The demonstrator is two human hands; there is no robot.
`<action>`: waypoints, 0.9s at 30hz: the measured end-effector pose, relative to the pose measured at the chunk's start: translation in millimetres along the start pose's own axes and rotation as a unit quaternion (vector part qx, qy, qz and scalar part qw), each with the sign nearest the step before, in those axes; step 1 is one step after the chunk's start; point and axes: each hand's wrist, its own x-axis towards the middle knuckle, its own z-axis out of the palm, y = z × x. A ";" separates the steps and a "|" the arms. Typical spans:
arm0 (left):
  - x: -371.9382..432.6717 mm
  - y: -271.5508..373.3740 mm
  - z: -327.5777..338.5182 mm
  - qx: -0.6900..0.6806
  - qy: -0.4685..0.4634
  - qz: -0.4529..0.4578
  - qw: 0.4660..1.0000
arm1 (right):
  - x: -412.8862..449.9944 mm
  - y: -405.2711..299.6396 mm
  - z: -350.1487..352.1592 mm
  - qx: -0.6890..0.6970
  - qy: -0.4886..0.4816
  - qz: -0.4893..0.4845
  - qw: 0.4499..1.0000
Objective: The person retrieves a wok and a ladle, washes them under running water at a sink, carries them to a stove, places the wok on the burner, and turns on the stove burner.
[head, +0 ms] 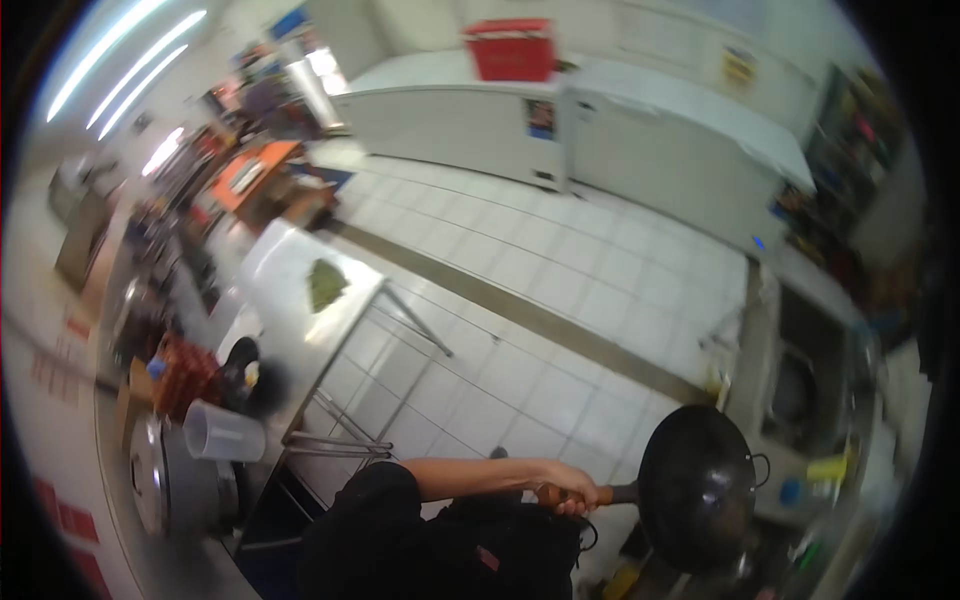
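Note:
My left hand (pixel 568 489) is closed around the wooden handle (pixel 551 493) of a dark metal wok (pixel 697 487). The left arm reaches across the front of my dark clothing, and the wok hangs out to the right, beside a sink counter. A small wire loop handle (pixel 762 469) sticks out from the wok's far rim. I see no food in the wok. My right hand is out of view.
At right, a sink (pixel 814 315) holds a dark round vessel (pixel 793 386). To the left, a metal table (pixel 352 300) carries green leaves (pixel 327 285), a plastic container (pixel 225 433) and a large lidded pot (pixel 150 476). A red box (pixel 510 51) sits on white chest freezers (pixel 457 124).

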 end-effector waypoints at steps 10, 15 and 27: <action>-223.2 -13.3 -129.7 -0.086 0.219 0.312 0.920 | 75.8 -208.9 292.1 -0.051 -0.390 -0.140 0.909; -324.9 17.2 -203.5 -0.126 0.314 0.348 0.874 | 120.8 -281.8 411.6 -0.104 -0.474 -0.127 0.865; -495.5 103.8 -367.8 -0.452 0.288 0.575 0.618 | 315.4 -444.9 673.1 -0.149 -0.513 -0.043 0.844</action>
